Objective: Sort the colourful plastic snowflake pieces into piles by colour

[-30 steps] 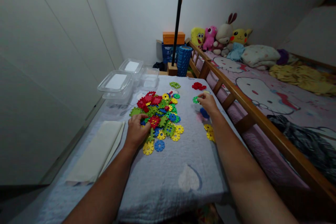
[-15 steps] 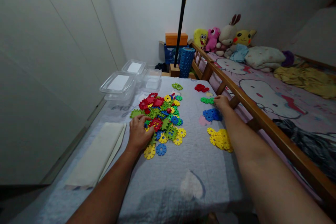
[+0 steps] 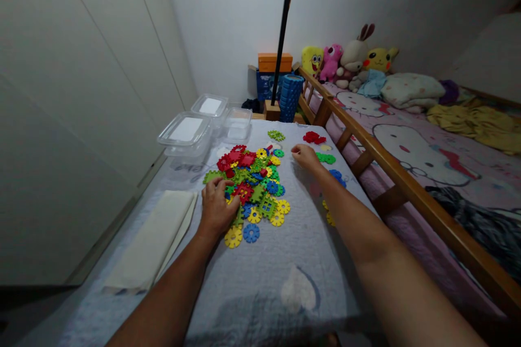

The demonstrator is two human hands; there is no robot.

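Note:
A mixed heap of plastic building pieces (image 3: pixel 246 176), notched discs and square grids in red, green, yellow and blue, lies mid-table. At its left edge rests my left hand (image 3: pixel 217 203), fingers spread over the nearest pieces, grasping none that I can see. My right hand (image 3: pixel 305 157) is between the heap and the sorted groups, fingers curled together with nothing visible in them. To its right lie green discs (image 3: pixel 326 158) and, higher up, red pieces (image 3: pixel 313 137). My forearm partly covers blue discs (image 3: pixel 337 176) and yellow discs (image 3: pixel 330 218). Green pieces (image 3: pixel 276 135) lie apart behind the heap.
Clear plastic containers (image 3: pixel 185 143) stand at the table's back left. A folded cream cloth (image 3: pixel 152 238) lies at the left. Along the right side runs a wooden bed rail (image 3: pixel 366 146). A black pole (image 3: pixel 280 38) rises behind the table.
My right hand has left the green discs and moved left toward the heap. Its forearm now covers much of the blue and yellow groups. My left hand has stayed in place.

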